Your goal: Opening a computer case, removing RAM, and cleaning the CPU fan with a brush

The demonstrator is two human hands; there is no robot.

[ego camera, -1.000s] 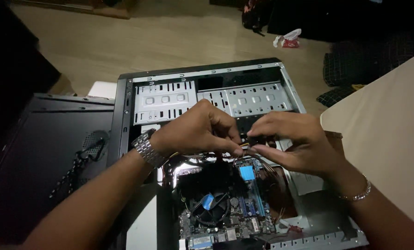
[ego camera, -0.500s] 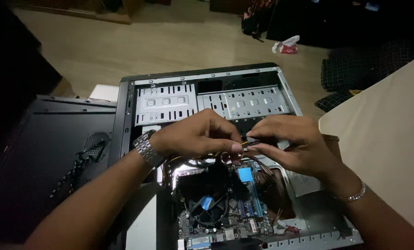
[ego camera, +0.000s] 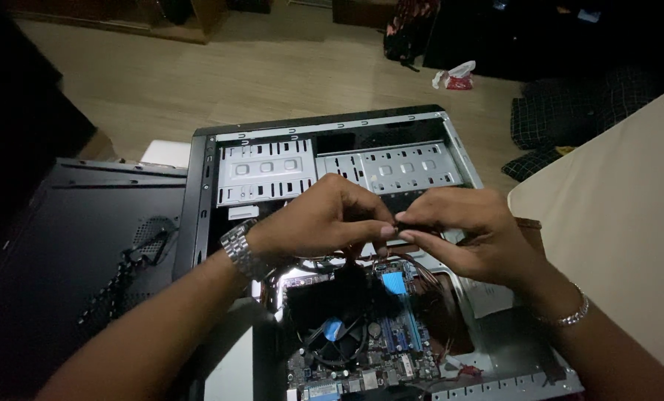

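From my feed the room is dim, the light pooling on the pale wooden floor [ego camera: 272,82] that fills the upper middle of the frame. Along the top left edge I see the base of some wooden furniture [ego camera: 124,18]. At upper right the view sinks into dark clutter, with a small white and red bag [ego camera: 454,76] lying on the floor and a dark checked cloth [ego camera: 562,119] heaped beside it. A broad cream-coloured surface [ego camera: 621,223] occupies the right side.
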